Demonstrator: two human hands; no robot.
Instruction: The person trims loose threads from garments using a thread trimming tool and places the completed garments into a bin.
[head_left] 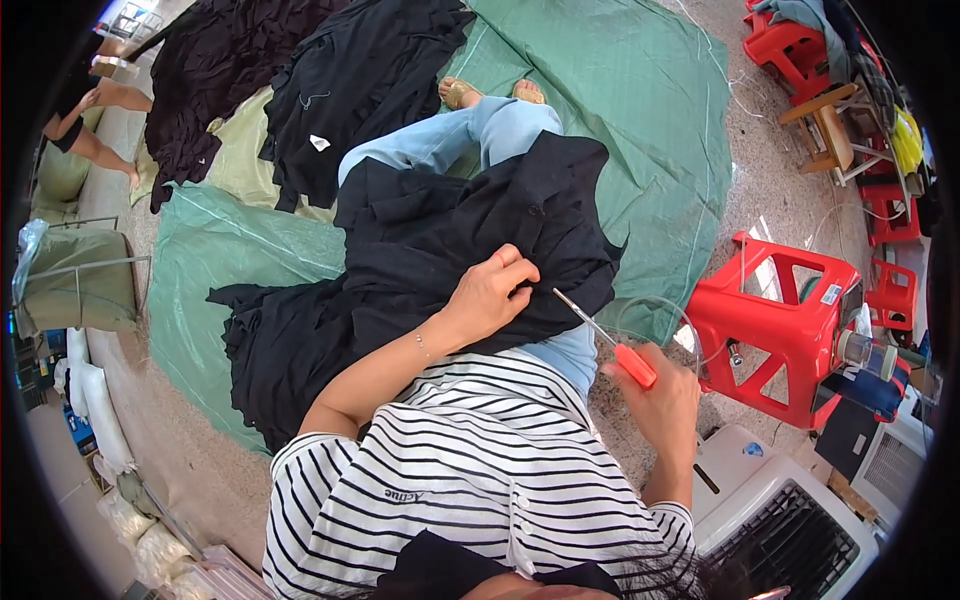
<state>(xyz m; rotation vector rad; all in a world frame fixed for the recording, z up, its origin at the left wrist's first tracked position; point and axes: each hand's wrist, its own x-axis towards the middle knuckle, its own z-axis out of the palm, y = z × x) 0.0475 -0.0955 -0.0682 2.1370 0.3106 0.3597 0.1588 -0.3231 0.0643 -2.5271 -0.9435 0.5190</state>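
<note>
Black cloth (450,220) lies bunched over my lap and trails off to the left. My left hand (490,298) rests on it with fingers curled together, pinching a bit of the fabric. In my right hand (655,400) is a red-handled tool (634,366) with a long, thin metal shaft, perhaps small scissors or a seam ripper. Its tip points up and left toward my left fingers, apart from them by a small gap. My right fingers wrap around the handle, low on the right of the cloth.
Green sheeting (640,120) covers the floor, bearing a black cloth pile (340,90) and a dark maroon one (210,80). To the right stand a red plastic stool (775,330), a wooden chair (825,130) and a white appliance (740,470). Another person (85,110) is at far left.
</note>
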